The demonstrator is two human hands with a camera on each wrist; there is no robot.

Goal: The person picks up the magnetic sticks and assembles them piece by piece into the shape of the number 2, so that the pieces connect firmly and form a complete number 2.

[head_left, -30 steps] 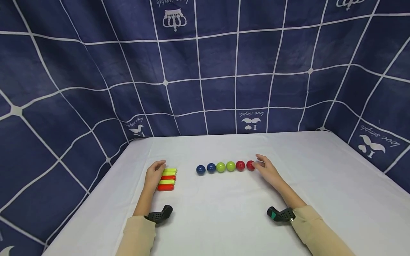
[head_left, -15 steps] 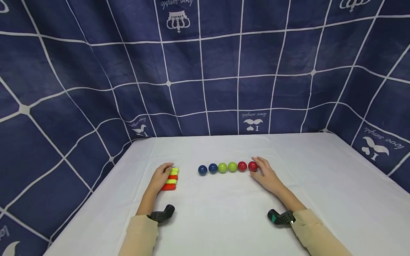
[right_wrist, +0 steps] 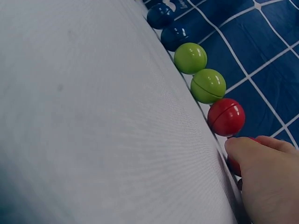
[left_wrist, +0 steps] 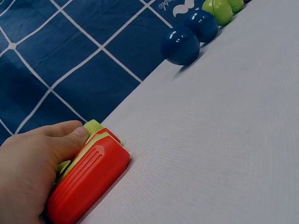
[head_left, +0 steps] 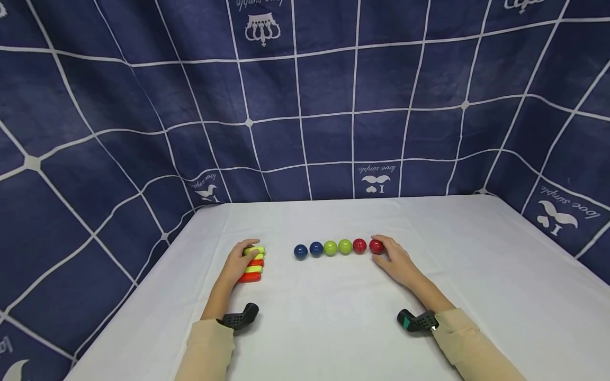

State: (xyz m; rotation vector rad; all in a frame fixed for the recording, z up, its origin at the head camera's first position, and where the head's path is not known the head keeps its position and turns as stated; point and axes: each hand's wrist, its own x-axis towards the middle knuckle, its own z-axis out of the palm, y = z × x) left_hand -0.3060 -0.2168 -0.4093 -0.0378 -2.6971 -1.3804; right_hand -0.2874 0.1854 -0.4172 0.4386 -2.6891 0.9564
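In the head view, several chunky plastic sticks lie side by side in a stack of red (head_left: pixel 250 277) and yellow-green. My left hand (head_left: pixel 234 264) is over their left ends and pinches the farthest yellow-green stick (head_left: pixel 259 250), with the thumb on the near side and a finger beyond it. The left wrist view shows the nearest red stick (left_wrist: pixel 88 182) with a ribbed side. At the right end of a row of glossy balls, my right hand (head_left: pixel 399 264) holds the last red ball (head_left: pixel 375 246) between thumb and fingers. That ball is mostly hidden by my hand in the right wrist view.
Left of that ball, the row goes on with a red ball (head_left: pixel 359 245), two green balls (head_left: pixel 330 248) and two blue balls (head_left: pixel 301 252). A white cloth covers the table (head_left: pixel 314 323). Dark blue curtain (head_left: pixel 324 137) with white lines hangs behind and at the sides.
My left hand has come rightward and down over the sticks, its thumb now on the far ones. My right hand has lowered and its fingers have come round the last red ball.
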